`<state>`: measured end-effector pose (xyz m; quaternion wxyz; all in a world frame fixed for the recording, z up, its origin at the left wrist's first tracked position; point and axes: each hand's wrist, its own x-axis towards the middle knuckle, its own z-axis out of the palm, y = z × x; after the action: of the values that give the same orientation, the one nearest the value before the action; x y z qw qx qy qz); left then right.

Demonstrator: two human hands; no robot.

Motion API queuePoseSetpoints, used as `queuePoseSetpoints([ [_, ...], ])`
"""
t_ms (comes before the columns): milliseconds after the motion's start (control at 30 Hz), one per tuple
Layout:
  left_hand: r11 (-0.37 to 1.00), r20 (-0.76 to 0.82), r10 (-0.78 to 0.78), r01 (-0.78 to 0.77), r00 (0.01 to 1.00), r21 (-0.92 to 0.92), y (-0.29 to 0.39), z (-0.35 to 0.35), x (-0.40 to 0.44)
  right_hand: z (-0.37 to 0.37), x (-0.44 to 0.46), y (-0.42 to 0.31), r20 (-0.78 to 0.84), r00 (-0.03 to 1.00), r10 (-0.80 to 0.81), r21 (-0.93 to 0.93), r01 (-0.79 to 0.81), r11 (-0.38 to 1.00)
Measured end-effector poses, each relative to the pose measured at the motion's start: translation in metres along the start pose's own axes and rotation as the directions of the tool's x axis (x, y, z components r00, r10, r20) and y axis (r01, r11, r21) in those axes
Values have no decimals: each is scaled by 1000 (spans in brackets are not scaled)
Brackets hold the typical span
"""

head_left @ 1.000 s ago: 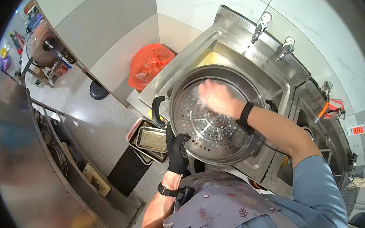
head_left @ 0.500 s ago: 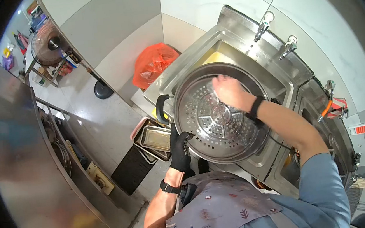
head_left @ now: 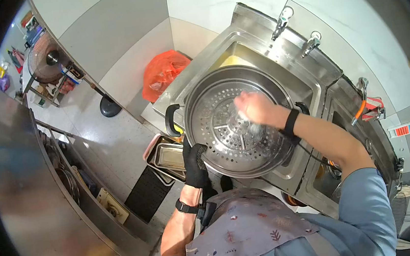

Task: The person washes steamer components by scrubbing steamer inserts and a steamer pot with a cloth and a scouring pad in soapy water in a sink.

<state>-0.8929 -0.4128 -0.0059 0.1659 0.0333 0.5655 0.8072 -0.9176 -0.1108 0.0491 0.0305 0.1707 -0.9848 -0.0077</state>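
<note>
A large round steel steamer pot [head_left: 213, 159] with a perforated bottom and black side handles rests over the steel sink [head_left: 196, 87]. My left hand [head_left: 195, 164], in a black glove with a dotted grip, holds the pot's rim at its lower left. Bare and blurred by motion, my right hand [head_left: 256, 108] is inside the pot, over the holes right of the centre, with its fingers bent together. Something pale and smeared shows under it; I cannot make out what it is.
Two taps [head_left: 283, 23] are on the wall behind the sink. A red plastic bag [head_left: 164, 75] lies left of the sink. Stacked metal trays [head_left: 171, 157] stand low at the left, beside a black mat [head_left: 148, 195]. A steel counter with shelves [head_left: 63, 191] runs down the left side.
My right hand has shifted about inside the pot, over the perforated bottom. My left hand stays on the rim. The camera view has moved slightly.
</note>
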Motion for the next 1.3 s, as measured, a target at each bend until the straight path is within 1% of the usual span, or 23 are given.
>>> queuePoseSetpoints([
  [33,1000,3,10,-10,1000,5,-1,0,1,-2,-3,6,-2,1000,4,-1,-4,1000],
  [100,994,4,61,-61,998,92,-5,2,1,-3,-10,12,140,968,209,-57,-203,978],
  [167,994,-32,46,-43,998,97,-5,5,2,-14,-22,-27,217,968,-125,50,116,992],
  [233,997,-49,3,1,999,80,-7,4,0,-26,-40,-73,188,921,-340,191,306,933],
  [267,959,-7,128,-122,992,256,-13,-2,0,-29,-43,-70,185,926,-329,186,296,937],
  [300,875,54,245,-245,968,417,-22,-7,0,-32,-46,-66,297,910,-289,132,260,957],
  [333,909,10,228,-217,974,355,-27,-10,1,-36,-44,-60,402,883,-244,71,235,969],
  [367,938,-33,211,-193,977,289,-22,-7,0,-41,-47,-43,394,887,-241,66,234,970],
  [433,739,63,419,-381,906,555,-3,-9,-4,-58,-57,2,177,978,-106,-87,123,989],
  [467,620,124,535,-488,836,615,1,-13,-1,-88,-56,10,171,985,-24,-45,32,998],
  [533,570,123,570,-499,813,653,11,-6,-1,-148,-61,11,161,985,61,-4,-61,998],
  [600,528,146,622,-550,769,647,23,5,3,-177,-65,11,-154,975,163,37,-159,987],
  [633,909,-83,396,-378,914,176,19,7,8,-184,-68,10,-164,972,170,31,-167,986],
  [667,917,-125,49,-94,991,-389,15,9,13,-189,-68,7,-215,954,207,47,-202,978],
  [700,917,-112,53,-93,992,-388,11,10,17,-192,-69,4,-263,933,245,66,-236,970],
  [800,961,-114,252,-262,961,-82,4,12,24,-193,-76,5,-280,921,271,46,-269,962],
  [967,944,-90,229,-244,969,-223,7,22,29,-191,-81,10,-318,886,338,30,-347,937],
  [1033,938,-82,255,-267,963,-221,19,30,23,-176,-85,15,-370,892,259,-62,-301,951],
  [1100,879,-23,11,-20,1000,-476,32,38,25,-170,-86,14,-362,892,270,-89,-322,943],
  [1133,880,-21,8,-17,1000,-474,30,39,25,-166,-87,13,-355,892,279,-116,-338,934],
  [1200,946,-102,175,-196,979,-258,23,40,23,-156,-86,10,-344,894,288,-146,-354,924],
  [1267,938,-114,136,-166,984,-306,25,47,23,-143,-87,4,-335,893,299,-175,-371,912],
  [1300,925,-121,94,-132,988,-355,26,51,24,-133,-87,-3,-224,939,259,-211,-307,928],
])
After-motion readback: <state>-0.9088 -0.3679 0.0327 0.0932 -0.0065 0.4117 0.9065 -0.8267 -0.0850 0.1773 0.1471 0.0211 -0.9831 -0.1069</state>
